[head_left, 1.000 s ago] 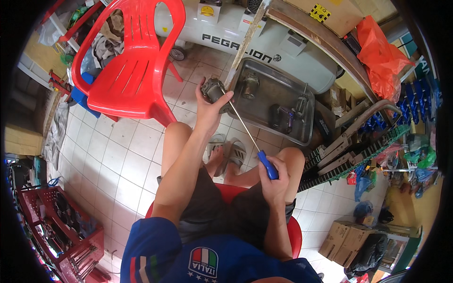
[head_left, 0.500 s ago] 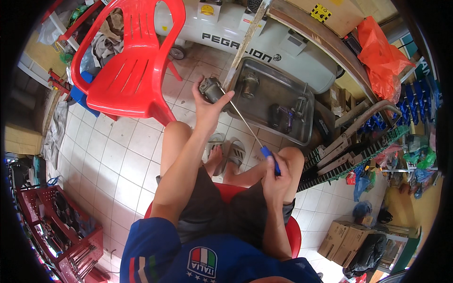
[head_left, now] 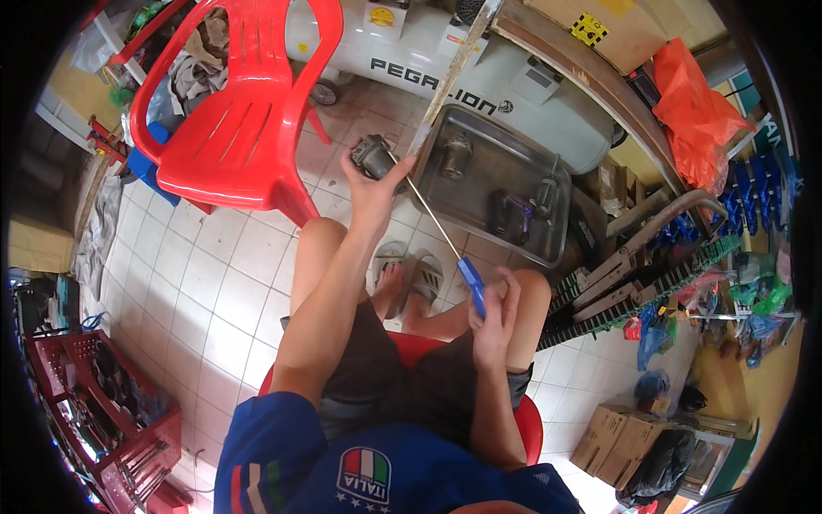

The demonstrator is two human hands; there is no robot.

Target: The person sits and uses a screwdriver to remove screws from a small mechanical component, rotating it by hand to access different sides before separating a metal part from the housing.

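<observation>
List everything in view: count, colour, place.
Metal part: one, grey, in left hand
Screwdriver: one, blue handle, between hands
Tray: one, grey, ahead right, holding parts
Armchair: one, red, ahead left
Tank: one, white, beyond tray
Bag: one, orange, upper right
Cardboard boxes: two, brown, lower right
Rack: one, dark red, lower left
Clutter: uncounted, multicoloured, far right
Sandals: two, grey, on feet
Shirt: one, blue, bottom
Left hand: one, around metal part
Right hand: one, at screwdriver handle

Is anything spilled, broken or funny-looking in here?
Nothing looks clearly spilled or broken. The metal part in the left hand looks grimy, and the metal tray looks dirty too. The blue-handled screwdriver in the right hand seems fine. The crumpled orange bag at the upper right looks untidy, but not really odd.
</observation>
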